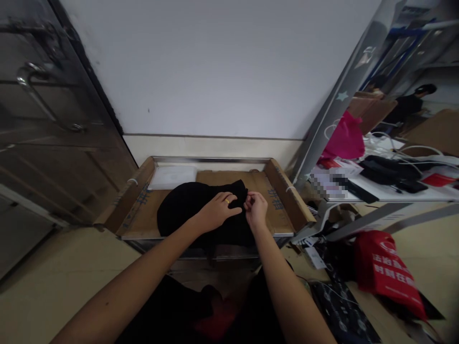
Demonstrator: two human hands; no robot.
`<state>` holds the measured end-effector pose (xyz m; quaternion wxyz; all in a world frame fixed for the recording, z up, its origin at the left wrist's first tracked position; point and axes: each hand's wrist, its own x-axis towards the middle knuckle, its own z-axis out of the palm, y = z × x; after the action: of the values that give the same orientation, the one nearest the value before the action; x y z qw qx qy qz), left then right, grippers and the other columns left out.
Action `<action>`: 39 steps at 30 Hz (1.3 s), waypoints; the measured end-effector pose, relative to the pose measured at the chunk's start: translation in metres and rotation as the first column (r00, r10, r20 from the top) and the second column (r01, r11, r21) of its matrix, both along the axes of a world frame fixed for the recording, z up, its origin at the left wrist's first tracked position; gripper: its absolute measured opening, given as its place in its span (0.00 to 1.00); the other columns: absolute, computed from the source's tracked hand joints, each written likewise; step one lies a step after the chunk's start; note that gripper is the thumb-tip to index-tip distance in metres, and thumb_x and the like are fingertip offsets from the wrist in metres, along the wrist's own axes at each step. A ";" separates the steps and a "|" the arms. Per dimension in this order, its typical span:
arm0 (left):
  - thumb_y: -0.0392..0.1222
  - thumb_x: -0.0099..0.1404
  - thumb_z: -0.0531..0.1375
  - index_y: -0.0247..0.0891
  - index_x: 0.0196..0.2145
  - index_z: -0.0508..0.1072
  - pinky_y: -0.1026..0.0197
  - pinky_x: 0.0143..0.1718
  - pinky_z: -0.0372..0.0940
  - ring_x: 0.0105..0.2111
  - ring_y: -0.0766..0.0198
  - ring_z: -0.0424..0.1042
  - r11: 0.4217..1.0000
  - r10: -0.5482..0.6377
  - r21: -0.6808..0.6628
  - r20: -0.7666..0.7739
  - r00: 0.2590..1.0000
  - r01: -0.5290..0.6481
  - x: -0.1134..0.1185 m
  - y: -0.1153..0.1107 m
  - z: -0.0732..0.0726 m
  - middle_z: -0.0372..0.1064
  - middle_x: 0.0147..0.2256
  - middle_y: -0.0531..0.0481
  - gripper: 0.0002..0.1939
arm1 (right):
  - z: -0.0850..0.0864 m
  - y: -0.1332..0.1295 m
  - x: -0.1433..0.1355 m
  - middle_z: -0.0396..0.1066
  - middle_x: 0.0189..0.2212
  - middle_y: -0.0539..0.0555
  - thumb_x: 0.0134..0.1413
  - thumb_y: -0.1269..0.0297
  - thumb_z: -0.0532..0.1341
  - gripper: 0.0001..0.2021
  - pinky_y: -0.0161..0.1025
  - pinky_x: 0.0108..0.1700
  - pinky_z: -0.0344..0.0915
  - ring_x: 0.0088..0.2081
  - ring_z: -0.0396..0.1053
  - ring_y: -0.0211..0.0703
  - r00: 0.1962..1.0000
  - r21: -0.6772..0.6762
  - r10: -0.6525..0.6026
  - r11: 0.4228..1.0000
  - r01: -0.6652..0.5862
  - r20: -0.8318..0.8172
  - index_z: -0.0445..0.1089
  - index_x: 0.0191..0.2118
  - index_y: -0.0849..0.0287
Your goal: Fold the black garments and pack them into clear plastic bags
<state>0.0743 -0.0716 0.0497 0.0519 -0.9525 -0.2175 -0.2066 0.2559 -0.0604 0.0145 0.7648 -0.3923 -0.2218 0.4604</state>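
A black cloth item (186, 203), rounded at its left end, lies on a cardboard-lined stand (276, 229). Its exact kind is hard to make out in the dark fabric. My left hand (217, 210), with a yellow ring, rests on top of the cloth with thumb and fingers apart. At the item's right edge, my right hand (256, 208) is closed, its thumb and fingertips pinching the black cloth near a raised corner. Part of the cloth hangs over the front of the stand.
Behind the cloth on the stand lies a flat white box (172, 177). Cardboard side walls (289, 196) flank it. To the right is a cluttered table (394, 191), with a red bag (389, 272) below; a person (410, 107) is beyond. A metal door (53, 119) is at left.
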 end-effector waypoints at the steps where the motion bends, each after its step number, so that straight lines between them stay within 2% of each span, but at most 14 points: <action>1: 0.31 0.70 0.54 0.47 0.54 0.74 0.45 0.61 0.58 0.61 0.50 0.61 1.000 -0.020 0.003 -0.023 1.000 0.020 0.001 -0.001 -0.001 0.63 0.59 0.41 0.20 | 0.000 0.000 0.000 0.59 0.15 0.42 0.38 0.66 0.62 0.04 0.29 0.17 0.41 0.14 0.47 0.27 1.000 0.002 0.002 1.000 -0.002 0.004 0.67 0.25 0.57; 4: 0.32 0.70 0.55 0.53 0.57 0.72 0.46 0.59 0.59 0.61 0.51 0.61 0.999 -0.050 -0.021 -0.147 0.988 0.047 0.004 -0.005 -0.002 0.59 0.64 0.44 0.23 | 0.000 0.000 0.001 0.60 0.16 0.42 0.39 0.65 0.61 0.04 0.30 0.16 0.41 0.14 0.48 0.28 1.000 0.006 -0.002 1.000 0.002 0.013 0.66 0.25 0.57; 7: 0.33 0.70 0.55 0.50 0.54 0.74 0.48 0.54 0.62 0.62 0.47 0.60 1.000 -0.005 -0.023 -0.245 0.970 -0.001 0.004 -0.006 0.000 0.55 0.66 0.42 0.19 | -0.002 0.000 0.001 0.60 0.16 0.42 0.39 0.66 0.60 0.03 0.30 0.16 0.41 0.14 0.49 0.28 1.000 0.003 -0.011 1.000 0.011 -0.003 0.66 0.26 0.57; 11: 0.30 0.69 0.54 0.44 0.52 0.73 0.53 0.51 0.65 0.58 0.50 0.64 0.998 0.064 -0.009 -0.266 0.962 -0.069 0.004 -0.004 0.004 0.63 0.60 0.40 0.18 | -0.005 0.002 0.003 0.60 0.16 0.42 0.39 0.67 0.59 0.03 0.30 0.16 0.42 0.14 0.49 0.29 1.000 0.005 -0.017 1.000 0.017 -0.017 0.66 0.25 0.56; 15: 0.32 0.68 0.57 0.39 0.54 0.68 0.54 0.50 0.66 0.51 0.54 0.70 0.986 0.124 -0.094 -0.159 0.980 -0.140 0.005 0.004 0.003 0.71 0.51 0.42 0.17 | -0.009 0.006 0.003 0.62 0.17 0.44 0.40 0.64 0.60 0.03 0.31 0.18 0.47 0.16 0.53 0.31 0.998 -0.001 -0.011 1.000 0.012 0.056 0.66 0.26 0.56; 19: 0.28 0.69 0.51 0.39 0.53 0.66 0.56 0.51 0.67 0.49 0.58 0.72 0.972 0.159 -0.195 0.136 0.978 -0.131 0.003 0.015 0.008 0.71 0.50 0.44 0.18 | -0.009 0.009 -0.004 0.71 0.28 0.49 0.41 0.61 0.62 0.09 0.35 0.29 0.64 0.30 0.69 0.38 0.956 0.013 -0.078 0.997 0.077 0.282 0.69 0.33 0.56; 22: 0.29 0.69 0.51 0.40 0.50 0.67 0.55 0.54 0.65 0.50 0.59 0.71 0.969 0.215 -0.202 0.413 0.885 -0.141 -0.002 0.020 0.034 0.71 0.48 0.45 0.15 | -0.003 0.006 -0.009 0.74 0.43 0.55 0.39 0.60 0.68 0.23 0.42 0.48 0.68 0.46 0.71 0.46 0.856 0.086 -0.063 0.996 0.022 0.513 0.69 0.45 0.55; 24: 0.30 0.67 0.53 0.40 0.48 0.68 0.55 0.55 0.64 0.50 0.59 0.70 0.961 0.272 -0.200 0.558 0.784 -0.191 -0.008 0.021 0.060 0.71 0.47 0.46 0.14 | 0.001 0.001 -0.007 0.75 0.45 0.55 0.37 0.59 0.71 0.28 0.45 0.52 0.67 0.48 0.71 0.49 0.779 0.054 0.072 0.989 -0.135 0.622 0.69 0.49 0.55; 27: 0.30 0.65 0.55 0.40 0.44 0.70 0.55 0.56 0.64 0.48 0.60 0.70 0.935 0.355 -0.254 0.651 0.671 -0.248 -0.025 0.021 0.095 0.73 0.45 0.48 0.12 | 0.006 -0.009 0.005 0.77 0.38 0.52 0.41 0.58 0.70 0.21 0.45 0.47 0.68 0.42 0.73 0.50 0.682 -0.078 0.274 0.950 -0.303 0.679 0.73 0.44 0.57; 29: 0.31 0.64 0.55 0.40 0.42 0.73 0.54 0.56 0.64 0.48 0.59 0.71 0.900 0.433 -0.339 0.623 0.652 -0.274 -0.041 0.020 0.104 0.74 0.44 0.49 0.11 | 0.008 -0.015 0.018 0.77 0.35 0.51 0.43 0.56 0.69 0.16 0.44 0.44 0.68 0.39 0.73 0.49 0.751 -0.097 0.269 0.959 -0.265 0.603 0.75 0.38 0.57; 31: 0.32 0.62 0.56 0.39 0.41 0.75 0.53 0.57 0.63 0.48 0.57 0.72 0.829 0.546 -0.459 0.536 0.644 -0.321 -0.058 0.017 0.096 0.76 0.44 0.48 0.11 | 0.011 -0.020 0.031 0.77 0.33 0.51 0.41 0.54 0.69 0.15 0.42 0.41 0.68 0.36 0.73 0.47 0.865 -0.093 0.203 0.979 -0.180 0.458 0.74 0.36 0.56; 33: 0.33 0.61 0.57 0.39 0.40 0.77 0.51 0.58 0.63 0.48 0.55 0.73 0.729 0.651 -0.575 0.412 0.638 -0.373 -0.071 0.010 0.076 0.77 0.44 0.47 0.11 | 0.012 -0.025 0.041 0.77 0.31 0.51 0.39 0.53 0.69 0.16 0.40 0.37 0.67 0.33 0.72 0.46 0.908 -0.121 0.172 0.983 -0.135 0.382 0.74 0.35 0.56; 36: 0.35 0.62 0.58 0.39 0.41 0.77 0.51 0.56 0.64 0.48 0.54 0.74 0.615 0.727 -0.660 0.263 0.634 -0.432 -0.081 -0.007 0.038 0.77 0.45 0.45 0.11 | 0.008 -0.033 0.046 0.74 0.27 0.51 0.35 0.53 0.70 0.17 0.39 0.33 0.65 0.30 0.69 0.44 0.863 -0.189 0.185 0.976 -0.107 0.471 0.74 0.34 0.56; 39: 0.35 0.61 0.60 0.40 0.41 0.78 0.52 0.55 0.65 0.49 0.53 0.74 0.535 0.760 -0.697 0.151 0.632 -0.477 -0.085 -0.024 0.013 0.77 0.45 0.45 0.11 | -0.001 -0.043 0.043 0.73 0.26 0.51 0.37 0.51 0.68 0.17 0.40 0.33 0.63 0.30 0.68 0.44 0.790 -0.214 0.175 0.975 -0.057 0.588 0.74 0.33 0.57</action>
<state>-0.0110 -0.0959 0.0631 -0.2291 -0.6970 -0.6089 -0.3018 0.2988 -0.1033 0.0134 0.5846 -0.5731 -0.4337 0.3764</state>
